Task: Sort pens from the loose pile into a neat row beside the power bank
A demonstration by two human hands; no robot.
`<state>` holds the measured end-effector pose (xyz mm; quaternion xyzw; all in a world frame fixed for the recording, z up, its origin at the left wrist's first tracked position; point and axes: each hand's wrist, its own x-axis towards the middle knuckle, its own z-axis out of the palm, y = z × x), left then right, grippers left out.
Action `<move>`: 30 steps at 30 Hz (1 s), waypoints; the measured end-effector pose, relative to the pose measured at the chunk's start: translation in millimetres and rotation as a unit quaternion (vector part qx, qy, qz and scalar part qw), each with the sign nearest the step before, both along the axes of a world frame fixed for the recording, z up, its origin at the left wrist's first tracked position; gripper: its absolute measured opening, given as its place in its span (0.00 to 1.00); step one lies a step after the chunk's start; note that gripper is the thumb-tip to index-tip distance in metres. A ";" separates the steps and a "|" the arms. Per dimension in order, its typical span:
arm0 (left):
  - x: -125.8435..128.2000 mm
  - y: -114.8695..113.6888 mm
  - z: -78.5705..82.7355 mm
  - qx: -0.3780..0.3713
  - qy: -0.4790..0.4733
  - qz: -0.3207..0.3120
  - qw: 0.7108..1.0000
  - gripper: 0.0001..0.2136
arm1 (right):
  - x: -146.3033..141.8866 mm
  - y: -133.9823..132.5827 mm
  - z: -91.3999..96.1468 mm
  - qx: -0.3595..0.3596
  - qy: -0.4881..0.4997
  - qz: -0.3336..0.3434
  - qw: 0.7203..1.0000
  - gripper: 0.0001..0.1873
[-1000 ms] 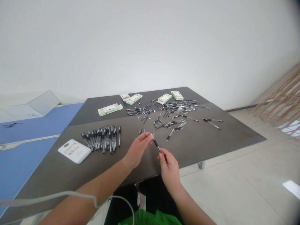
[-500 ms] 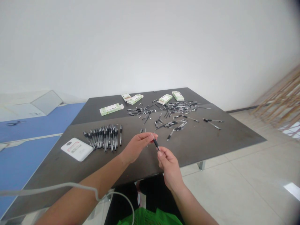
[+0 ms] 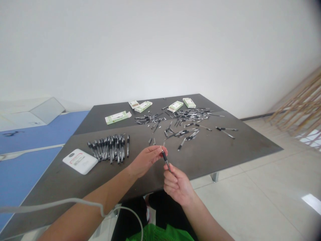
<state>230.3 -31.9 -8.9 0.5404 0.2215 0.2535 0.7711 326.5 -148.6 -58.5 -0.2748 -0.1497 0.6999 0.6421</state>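
Note:
My right hand (image 3: 179,185) is closed round the clear barrel of a gel pen (image 3: 165,158) with a black rubber grip, its tip pointing up and left. At that tip, the fingers of my left hand (image 3: 147,159) pinch together; whether they also hold a small part there is too fine to make out. Just beyond my left hand lie a few loose pen pieces (image 3: 150,141). Left of it, a row of similar pens (image 3: 112,149) rests side by side. Farther back, a scattered pile of pen parts (image 3: 192,114) spreads over the dark table (image 3: 208,160).
A white plastic case or pouch (image 3: 81,161) lies on the left. Green-and-white boxes (image 3: 117,117) stand along the back. A pale cable (image 3: 62,201) crosses above my left forearm. Blue tabletops (image 3: 15,174) with a white carton (image 3: 47,112) adjoin on the left.
The pen has tilted a little more upright, and more of its barrel shows. My right hand has turned and its fingers have curled further. My left hand stays at the tip.

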 end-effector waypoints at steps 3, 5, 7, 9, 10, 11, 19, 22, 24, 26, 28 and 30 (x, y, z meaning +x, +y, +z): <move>1.7 0.7 -4.3 0.026 0.025 0.017 0.999 0.09 | -3.0 1.7 -1.5 -0.013 -0.065 -0.110 0.992 0.13; 4.0 0.9 -6.9 0.037 0.035 0.023 0.998 0.09 | -3.3 4.3 -3.4 -0.028 -0.117 -0.183 0.976 0.14; 6.8 0.8 -8.4 0.020 0.027 0.014 0.999 0.09 | -1.3 6.2 -4.5 -0.032 -0.098 -0.169 0.980 0.14; 9.6 1.0 -8.6 -0.018 0.005 -0.006 1.000 0.10 | 1.0 6.8 -3.4 -0.023 -0.024 -0.079 0.996 0.14; 10.8 1.2 -8.4 -0.037 -0.004 -0.018 0.999 0.10 | 1.5 6.8 -2.2 -0.016 0.012 -0.036 0.999 0.13; 12.0 1.7 -8.2 -0.051 -0.009 -0.026 0.998 0.10 | 1.3 6.8 -0.8 -0.012 0.033 -0.015 0.999 0.13; 16.7 6.2 -14.4 -0.032 0.008 0.014 0.999 0.10 | 0.6 12.1 -3.0 -0.031 -0.149 -0.195 0.969 0.15; 16.4 6.4 -15.4 -0.069 -0.010 -0.014 0.997 0.10 | 9.3 10.8 -5.0 -0.005 -0.003 -0.053 0.999 0.11; 16.3 5.8 -14.7 -0.091 -0.015 -0.030 0.995 0.10 | 12.8 9.3 -4.7 0.010 0.096 0.019 0.995 0.10; 16.5 3.9 -14.0 -0.104 -0.015 -0.032 0.994 0.10 | 13.0 8.1 -4.2 0.016 0.140 0.039 0.989 0.09; 16.8 1.3 -14.3 -0.103 -0.010 -0.024 0.994 0.10 | 11.1 7.5 -4.5 0.013 0.132 0.027 0.991 0.09; 16.3 0.5 -16.3 -0.081 0.006 -0.023 0.996 0.12 | 9.6 6.8 -6.1 0.007 0.090 -0.005 0.996 0.10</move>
